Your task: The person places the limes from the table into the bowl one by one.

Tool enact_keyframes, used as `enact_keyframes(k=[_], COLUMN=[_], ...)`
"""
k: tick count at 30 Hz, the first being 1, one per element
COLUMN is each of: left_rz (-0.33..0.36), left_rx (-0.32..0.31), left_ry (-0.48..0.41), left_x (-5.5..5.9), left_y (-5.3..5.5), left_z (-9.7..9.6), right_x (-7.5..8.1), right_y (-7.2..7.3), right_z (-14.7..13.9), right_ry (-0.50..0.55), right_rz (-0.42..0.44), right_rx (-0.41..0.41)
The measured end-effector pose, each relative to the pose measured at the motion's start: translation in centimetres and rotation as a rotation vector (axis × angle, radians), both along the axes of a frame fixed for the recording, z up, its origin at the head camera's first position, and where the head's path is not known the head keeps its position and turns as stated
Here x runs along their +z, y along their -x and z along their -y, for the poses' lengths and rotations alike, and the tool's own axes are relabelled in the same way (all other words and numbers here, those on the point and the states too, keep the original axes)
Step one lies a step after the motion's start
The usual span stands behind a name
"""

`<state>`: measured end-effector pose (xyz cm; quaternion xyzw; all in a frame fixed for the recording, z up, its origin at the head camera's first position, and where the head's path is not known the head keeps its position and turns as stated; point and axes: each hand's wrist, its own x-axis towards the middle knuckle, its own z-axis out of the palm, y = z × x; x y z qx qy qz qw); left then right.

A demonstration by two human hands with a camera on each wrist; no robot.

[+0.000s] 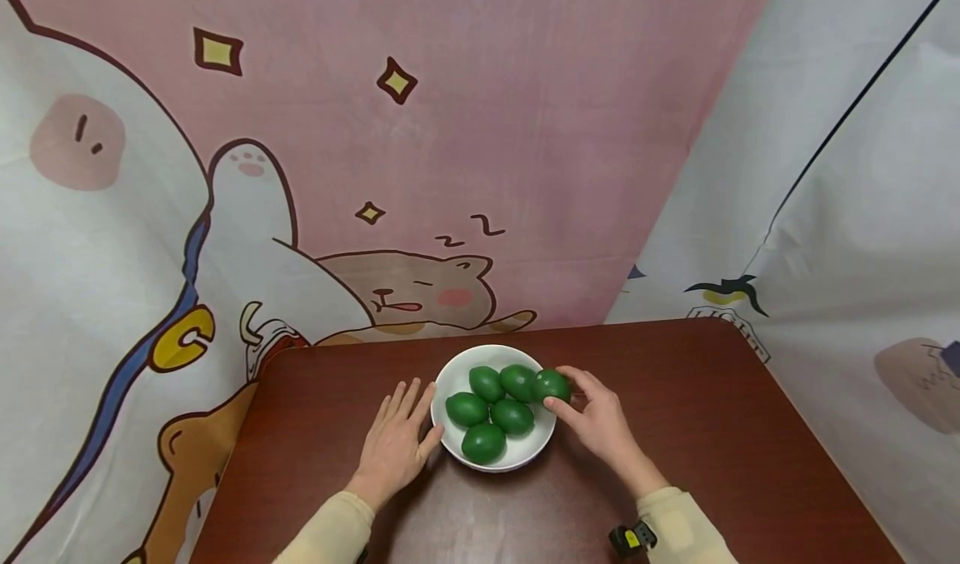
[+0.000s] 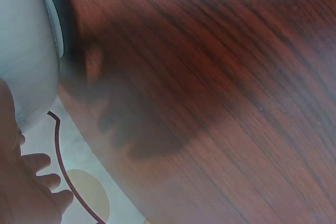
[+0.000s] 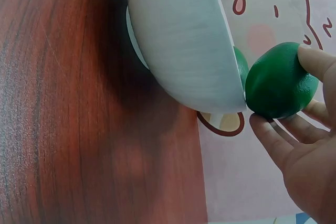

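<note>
A white bowl [image 1: 531, 447] stands on the table with several green limes [image 1: 483, 443] inside. At its right rim my right hand [image 1: 603, 426] pinches another lime [image 3: 278, 80] between thumb and fingers. In the right wrist view this lime is level with the rim, against or very close to the bowl's outer edge. My left hand [image 1: 393, 447] is on the bowl's left side, its fingers straight and spread, thumb and fingertips at the bowl wall. The left wrist view shows only part of that hand [image 2: 26, 182] beside the bowl.
The brown wooden table [image 1: 697, 431] ends at a back edge just behind the bowl. A printed cloth [image 1: 570, 131] with cartoon animals hangs behind it. A dark device [image 1: 632, 539] is strapped at the right wrist.
</note>
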<state>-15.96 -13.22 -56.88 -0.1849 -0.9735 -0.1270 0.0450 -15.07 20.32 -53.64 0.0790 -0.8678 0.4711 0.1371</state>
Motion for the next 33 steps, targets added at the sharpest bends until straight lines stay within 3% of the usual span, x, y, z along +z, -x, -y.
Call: enact_keyframes(k=[8,13,21,33], left_rz=[-0.019,-0.009,-0.012,-0.049], left_rx=[-0.003,-0.001,-0.002,-0.01], left_ry=[-0.006,-0.007,-0.005,-0.019], left_x=[-0.2,-0.2,-0.1,-0.3], left_y=[-0.1,0.0,0.0,0.0], left_z=[0.0,0.0,0.0,0.1], right_x=[-0.1,-0.1,0.0,0.0], right_y=[-0.4,-0.6,-1.0,-1.5], right_z=[0.6,1.0,1.6,2.5], right_ry=[-0.049,-0.047,-0.167,-0.223], right_rz=[-0.043,-0.023,-0.05,-0.089], right_rx=[0.032,0.063,0.068,0.133])
